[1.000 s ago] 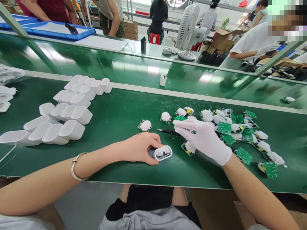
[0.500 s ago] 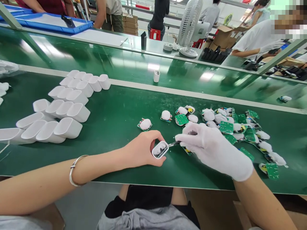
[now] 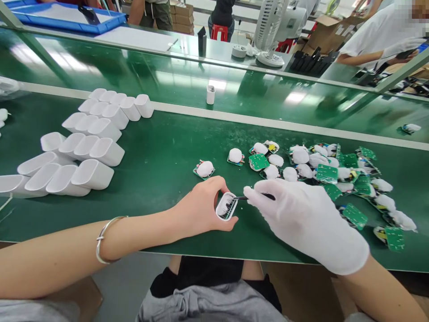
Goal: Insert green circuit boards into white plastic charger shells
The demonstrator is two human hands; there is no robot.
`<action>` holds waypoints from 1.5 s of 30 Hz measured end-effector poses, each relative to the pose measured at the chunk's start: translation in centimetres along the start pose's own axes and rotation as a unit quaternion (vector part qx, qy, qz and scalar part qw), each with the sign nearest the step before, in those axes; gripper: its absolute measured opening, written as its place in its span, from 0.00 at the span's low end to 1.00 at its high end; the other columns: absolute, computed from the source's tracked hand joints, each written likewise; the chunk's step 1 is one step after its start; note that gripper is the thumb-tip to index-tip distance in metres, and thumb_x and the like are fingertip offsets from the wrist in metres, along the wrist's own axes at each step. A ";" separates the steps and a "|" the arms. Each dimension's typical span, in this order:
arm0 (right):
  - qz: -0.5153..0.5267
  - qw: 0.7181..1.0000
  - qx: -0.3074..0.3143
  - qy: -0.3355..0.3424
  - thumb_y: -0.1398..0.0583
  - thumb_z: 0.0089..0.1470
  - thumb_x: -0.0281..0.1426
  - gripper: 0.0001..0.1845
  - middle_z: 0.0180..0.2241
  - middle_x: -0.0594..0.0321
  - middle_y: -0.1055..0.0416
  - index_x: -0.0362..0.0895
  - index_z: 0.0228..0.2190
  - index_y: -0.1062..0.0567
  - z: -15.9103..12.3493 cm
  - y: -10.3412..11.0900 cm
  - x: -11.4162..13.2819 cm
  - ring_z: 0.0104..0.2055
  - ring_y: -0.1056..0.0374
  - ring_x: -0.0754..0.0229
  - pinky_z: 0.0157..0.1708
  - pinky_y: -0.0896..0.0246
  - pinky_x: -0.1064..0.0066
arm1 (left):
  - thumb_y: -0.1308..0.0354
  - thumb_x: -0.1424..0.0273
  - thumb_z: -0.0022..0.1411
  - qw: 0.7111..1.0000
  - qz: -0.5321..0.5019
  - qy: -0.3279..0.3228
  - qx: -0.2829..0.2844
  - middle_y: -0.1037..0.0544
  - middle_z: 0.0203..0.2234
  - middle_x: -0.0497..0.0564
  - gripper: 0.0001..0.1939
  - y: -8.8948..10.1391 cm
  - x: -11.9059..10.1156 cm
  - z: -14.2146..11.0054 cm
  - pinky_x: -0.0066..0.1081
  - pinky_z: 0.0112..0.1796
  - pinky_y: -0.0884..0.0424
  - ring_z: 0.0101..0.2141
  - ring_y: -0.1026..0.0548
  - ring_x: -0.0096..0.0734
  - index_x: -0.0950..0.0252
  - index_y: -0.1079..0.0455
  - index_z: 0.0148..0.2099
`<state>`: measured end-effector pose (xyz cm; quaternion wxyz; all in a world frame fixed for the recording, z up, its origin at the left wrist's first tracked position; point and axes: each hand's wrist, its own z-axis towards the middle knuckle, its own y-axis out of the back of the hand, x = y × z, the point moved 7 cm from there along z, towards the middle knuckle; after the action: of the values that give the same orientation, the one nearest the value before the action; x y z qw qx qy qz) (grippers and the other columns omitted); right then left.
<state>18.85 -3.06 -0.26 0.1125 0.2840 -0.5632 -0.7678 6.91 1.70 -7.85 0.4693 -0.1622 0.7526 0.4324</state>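
Observation:
My bare left hand (image 3: 198,209) is wrapped round a small white charger shell (image 3: 227,206), its open mouth turned toward my right hand, with dark parts showing inside. My right hand (image 3: 303,214), in a white glove, pinches black tweezers (image 3: 250,197) whose tip reaches into the shell's mouth. Both hands rest low over the green mat near its front edge. Just behind and to the right of my right hand lies a heap of green circuit boards with white caps (image 3: 326,173).
Rows of empty white shells (image 3: 82,147) lie on their sides at the left. One lone white shell (image 3: 210,94) stands on the conveyor belt behind. Beyond are a blue tray (image 3: 63,18), a white fan (image 3: 273,27) and other people working.
My right hand picked the tweezers up off the mat and brought their tip to the shell. My left hand tilted the shell's mouth toward the tweezers.

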 end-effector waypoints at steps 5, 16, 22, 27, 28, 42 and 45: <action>0.024 0.999 -0.014 -0.028 0.47 0.57 0.26 0.10 0.21 0.67 0.34 0.46 0.28 0.28 0.0 0.2 -0.3 0.18 0.49 0.65 0.22 0.71 0.70 | 0.34 0.63 0.43 1.000 0.008 0.001 0.004 0.32 0.29 0.46 0.20 0.1 0.0 0.0 0.28 0.25 0.40 0.25 0.37 0.26 0.63 0.40 0.34; 0.013 0.997 -0.032 -0.071 0.47 0.58 0.32 0.12 0.16 0.65 0.41 0.46 0.23 0.30 -0.2 0.3 -0.3 0.17 0.53 0.64 0.20 0.67 0.69 | 0.34 0.64 0.43 1.000 0.005 0.006 0.008 0.32 0.29 0.46 0.19 0.2 -0.1 -0.1 0.27 0.25 0.40 0.25 0.36 0.26 0.63 0.41 0.33; 0.035 0.999 -0.008 -0.003 0.49 0.56 0.24 0.14 0.27 0.66 0.30 0.49 0.34 0.25 0.2 0.0 -0.1 0.18 0.53 0.66 0.20 0.71 0.70 | 0.35 0.63 0.43 1.000 -0.001 -0.001 0.009 0.33 0.27 0.45 0.19 0.1 -0.1 -0.1 0.27 0.25 0.40 0.25 0.37 0.26 0.63 0.40 0.33; 0.084 0.996 -0.010 -0.011 0.47 0.56 0.25 0.14 0.33 0.64 0.29 0.51 0.38 0.24 0.4 -0.8 -0.8 0.22 0.49 0.66 0.23 0.65 0.70 | 0.35 0.68 0.42 0.998 -0.036 -0.027 0.049 0.36 0.22 0.42 0.17 -0.1 0.0 0.4 0.25 0.23 0.42 0.22 0.39 0.23 0.63 0.36 0.35; 0.107 0.994 0.005 -0.009 0.47 0.56 0.25 0.15 0.34 0.64 0.29 0.51 0.38 0.24 0.5 -1.2 -1.0 0.23 0.47 0.66 0.23 0.63 0.70 | 0.35 0.69 0.42 0.997 -0.041 -0.033 0.061 0.36 0.21 0.42 0.17 -0.2 0.0 0.5 0.25 0.23 0.42 0.22 0.40 0.24 0.63 0.36 0.35; 0.236 0.972 0.005 0.010 0.47 0.56 0.22 0.20 0.36 0.63 0.29 0.54 0.43 0.24 0.9 -1.9 -1.7 0.30 0.37 0.66 0.28 0.51 0.73 | 0.36 0.70 0.45 0.990 -0.050 -0.061 0.114 0.41 0.20 0.40 0.15 -0.3 -0.2 0.7 0.24 0.23 0.45 0.22 0.43 0.21 0.64 0.34 0.37; 0.226 0.973 0.010 0.054 0.47 0.56 0.22 0.20 0.35 0.63 0.30 0.53 0.43 0.24 1.1 -2.0 -0.7 0.28 0.40 0.67 0.26 0.54 0.74 | 0.36 0.69 0.44 0.989 -0.045 -0.069 0.123 0.41 0.21 0.41 0.15 -0.3 -0.2 0.8 0.24 0.23 0.46 0.22 0.43 0.21 0.65 0.35 0.35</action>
<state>19.04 -1.14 -1.64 0.3106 0.1913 -0.6134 -0.7004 7.67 2.11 -8.00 0.5558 -0.1064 0.7578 0.3248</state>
